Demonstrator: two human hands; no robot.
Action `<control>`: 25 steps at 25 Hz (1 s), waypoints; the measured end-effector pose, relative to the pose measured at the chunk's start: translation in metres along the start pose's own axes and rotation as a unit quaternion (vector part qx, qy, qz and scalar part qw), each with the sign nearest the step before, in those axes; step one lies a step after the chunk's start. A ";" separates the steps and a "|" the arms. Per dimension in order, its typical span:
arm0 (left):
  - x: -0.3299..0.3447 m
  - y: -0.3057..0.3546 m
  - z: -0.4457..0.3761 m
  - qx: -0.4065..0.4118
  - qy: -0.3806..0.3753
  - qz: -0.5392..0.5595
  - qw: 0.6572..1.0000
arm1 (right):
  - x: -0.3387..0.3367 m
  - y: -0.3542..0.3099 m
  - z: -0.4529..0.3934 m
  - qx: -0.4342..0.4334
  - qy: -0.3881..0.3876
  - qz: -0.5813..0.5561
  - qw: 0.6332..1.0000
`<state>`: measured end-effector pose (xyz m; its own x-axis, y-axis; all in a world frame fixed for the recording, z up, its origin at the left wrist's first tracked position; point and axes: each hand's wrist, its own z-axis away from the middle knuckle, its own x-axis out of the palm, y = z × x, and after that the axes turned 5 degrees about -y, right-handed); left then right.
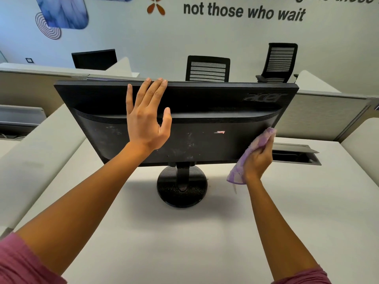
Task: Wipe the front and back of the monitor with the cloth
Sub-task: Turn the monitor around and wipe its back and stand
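A black monitor [205, 111] stands on a round base [181, 187] with its dusty back panel facing me; the screen side is hidden. My left hand [146, 117] lies flat on the upper left of the back, fingers straight and reaching the top edge. My right hand [258, 158] grips a purple and white cloth [249, 152] and holds its upper end against the monitor's lower right edge.
The monitor sits on a white desk [184, 232]. An open cable tray [295, 154] is set in the desk behind the right hand. Grey partitions [320, 117], another monitor [94, 58] and two black office chairs [208, 68] stand beyond.
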<state>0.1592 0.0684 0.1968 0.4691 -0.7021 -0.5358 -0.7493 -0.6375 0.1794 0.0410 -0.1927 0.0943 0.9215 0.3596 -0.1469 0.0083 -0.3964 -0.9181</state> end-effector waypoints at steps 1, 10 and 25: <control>0.000 0.000 0.000 -0.002 0.000 0.003 1.000 | 0.004 -0.005 0.000 0.017 0.016 -0.041 0.999; -0.001 0.002 -0.001 -0.013 0.000 0.017 1.000 | 0.047 -0.034 0.041 -0.197 -0.001 -0.045 0.979; -0.011 -0.001 -0.003 0.008 -0.022 0.024 0.999 | 0.024 0.034 0.028 -0.685 -0.194 0.474 0.518</control>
<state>0.1560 0.0764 0.2050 0.4119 -0.7169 -0.5625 -0.7782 -0.5979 0.1921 0.0528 -0.1734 0.0493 0.6184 -0.5078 -0.5997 0.1362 -0.6824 0.7182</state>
